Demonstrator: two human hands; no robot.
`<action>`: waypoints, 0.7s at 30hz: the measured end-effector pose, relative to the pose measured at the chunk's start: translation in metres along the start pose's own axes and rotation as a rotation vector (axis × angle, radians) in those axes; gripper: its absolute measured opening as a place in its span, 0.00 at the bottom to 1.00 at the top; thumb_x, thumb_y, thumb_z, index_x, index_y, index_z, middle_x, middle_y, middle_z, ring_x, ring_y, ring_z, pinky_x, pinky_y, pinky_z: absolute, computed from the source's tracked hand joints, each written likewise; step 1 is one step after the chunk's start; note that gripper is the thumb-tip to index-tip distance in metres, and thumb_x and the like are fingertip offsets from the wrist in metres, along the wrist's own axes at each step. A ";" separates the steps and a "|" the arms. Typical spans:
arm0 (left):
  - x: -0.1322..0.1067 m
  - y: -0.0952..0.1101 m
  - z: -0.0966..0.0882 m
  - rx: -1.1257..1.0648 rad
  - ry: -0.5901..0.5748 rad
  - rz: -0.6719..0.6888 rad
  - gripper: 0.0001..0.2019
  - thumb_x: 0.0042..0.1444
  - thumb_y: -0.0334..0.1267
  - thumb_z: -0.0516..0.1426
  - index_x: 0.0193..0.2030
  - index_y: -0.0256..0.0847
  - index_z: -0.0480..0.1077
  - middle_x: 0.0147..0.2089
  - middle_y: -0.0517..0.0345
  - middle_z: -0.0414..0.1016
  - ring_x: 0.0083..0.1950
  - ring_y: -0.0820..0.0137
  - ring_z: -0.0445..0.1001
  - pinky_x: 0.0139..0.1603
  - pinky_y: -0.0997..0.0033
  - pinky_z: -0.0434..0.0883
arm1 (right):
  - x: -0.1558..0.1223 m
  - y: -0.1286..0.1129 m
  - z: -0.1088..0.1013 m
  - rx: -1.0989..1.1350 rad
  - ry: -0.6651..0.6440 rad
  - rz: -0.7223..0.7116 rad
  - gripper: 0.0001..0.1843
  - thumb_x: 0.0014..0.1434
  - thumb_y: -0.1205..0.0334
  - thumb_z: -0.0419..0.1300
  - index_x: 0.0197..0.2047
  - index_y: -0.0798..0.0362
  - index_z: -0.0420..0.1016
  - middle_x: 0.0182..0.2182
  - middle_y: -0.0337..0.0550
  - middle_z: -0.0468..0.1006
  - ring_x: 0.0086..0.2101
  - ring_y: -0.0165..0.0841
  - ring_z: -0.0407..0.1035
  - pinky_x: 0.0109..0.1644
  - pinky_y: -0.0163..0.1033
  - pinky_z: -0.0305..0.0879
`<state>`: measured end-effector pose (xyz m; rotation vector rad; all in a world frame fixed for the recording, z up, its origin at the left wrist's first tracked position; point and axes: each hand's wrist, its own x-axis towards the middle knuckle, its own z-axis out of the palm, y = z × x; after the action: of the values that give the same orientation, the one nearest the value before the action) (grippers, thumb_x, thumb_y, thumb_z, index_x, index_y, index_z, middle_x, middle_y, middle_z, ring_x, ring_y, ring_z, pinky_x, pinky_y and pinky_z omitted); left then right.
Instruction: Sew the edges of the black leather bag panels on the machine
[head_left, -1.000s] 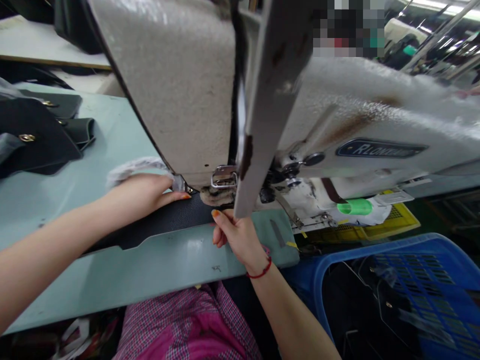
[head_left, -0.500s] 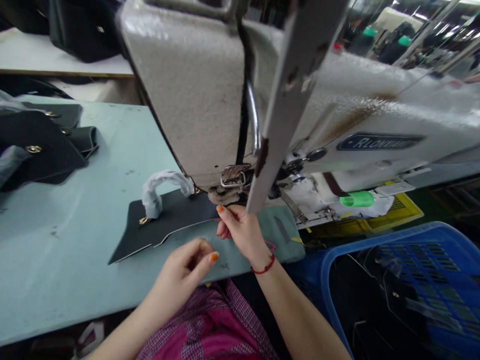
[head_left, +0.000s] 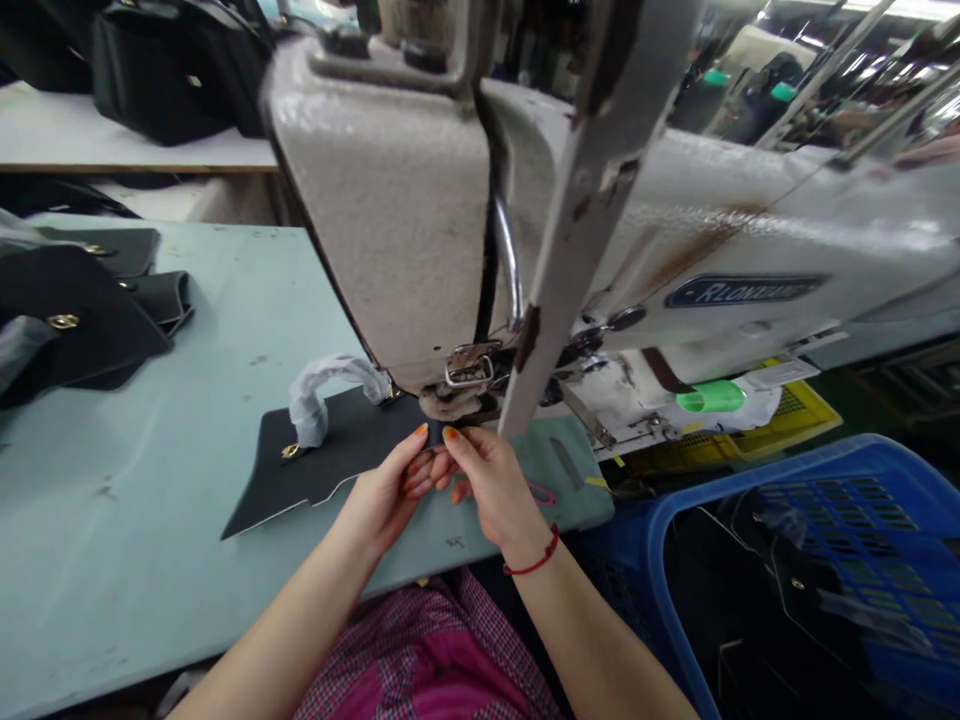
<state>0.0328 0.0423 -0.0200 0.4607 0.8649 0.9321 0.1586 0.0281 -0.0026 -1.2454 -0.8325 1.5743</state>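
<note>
A black bag panel (head_left: 352, 425) lies on the pale green table, its right end under the head of the sewing machine (head_left: 390, 200). A handle wrapped in white film (head_left: 311, 400) arches up from it, fixed by gold-coloured fittings. My left hand (head_left: 394, 490) pinches the panel's near edge just in front of the machine's needle area. Close beside it, my right hand (head_left: 484, 475), with a red cord at the wrist, pinches the same edge between thumb and fingers. The needle and presser foot are mostly hidden behind the machine head and a slanting metal bar (head_left: 577, 220).
More black bag pieces (head_left: 82, 310) lie on the table (head_left: 225, 330) at left. Black bags (head_left: 157, 80) stand on a white shelf behind. A blue basket (head_left: 660, 540) holding black pieces is at lower right. Small pink-handled scissors or a similar tool (head_left: 541, 494) lie right of my hands.
My left hand has moved up and right from above the table to the panel's edge, and its fingers have closed there beside my right hand. The view has shifted slightly.
</note>
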 end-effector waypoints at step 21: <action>0.002 0.012 -0.005 0.312 0.010 0.016 0.23 0.49 0.53 0.63 0.17 0.39 0.61 0.19 0.65 0.54 0.23 0.76 0.52 0.26 0.73 0.56 | -0.036 0.036 -0.016 -0.464 0.063 -0.246 0.13 0.68 0.57 0.51 0.40 0.54 0.73 0.25 0.39 0.75 0.24 0.28 0.69 0.29 0.31 0.65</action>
<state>0.0234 0.0501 -0.0153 0.7324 1.0223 0.8163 0.1667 -0.0181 -0.0278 -1.4401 -1.3057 1.1738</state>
